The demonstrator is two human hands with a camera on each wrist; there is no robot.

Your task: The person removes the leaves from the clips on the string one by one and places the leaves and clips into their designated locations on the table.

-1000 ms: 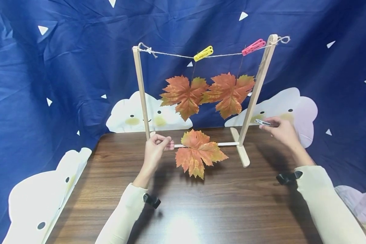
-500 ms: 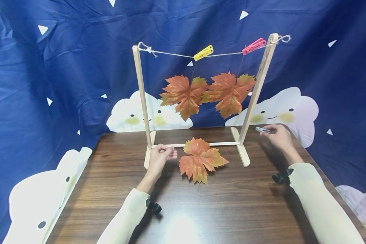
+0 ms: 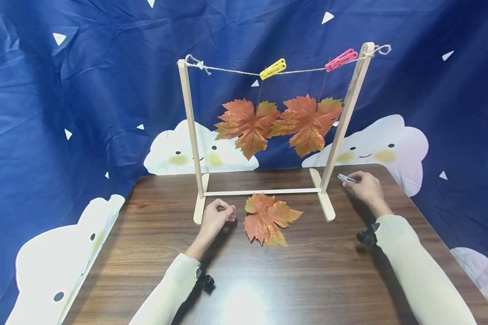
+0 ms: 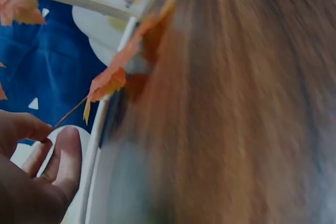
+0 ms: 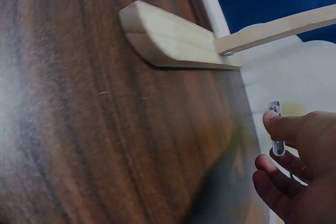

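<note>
An orange-and-yellow maple leaf (image 3: pixel 268 221) is low over the table in front of the frame's crossbar. My left hand (image 3: pixel 215 216) pinches the tip of its thin stem (image 4: pixel 71 111) between thumb and finger, as the left wrist view shows. Beyond the frame's right foot, my right hand (image 3: pixel 366 186) holds a pale grey-white clothespin (image 3: pixel 346 178) between thumb and fingers. In the right wrist view the thumb covers part of that clothespin (image 5: pixel 279 148). Two similar leaves hang from the string: one leaf (image 3: pixel 250 126) under a yellow clothespin (image 3: pixel 273 69), another leaf (image 3: pixel 307 125) under a pink clothespin (image 3: pixel 341 60).
A wooden frame (image 3: pixel 193 131) stands at the back of the brown table (image 3: pixel 293 280), with a string (image 3: pixel 227 71) tied between its posts. Its right foot (image 3: pixel 326 207) lies between the low leaf and my right hand. Behind hangs a blue cloth (image 3: pixel 105 67) with clouds.
The pinched leaf has come down toward the table, with my left hand slightly lower and farther right. My right hand has also lowered, still holding the pale clothespin.
</note>
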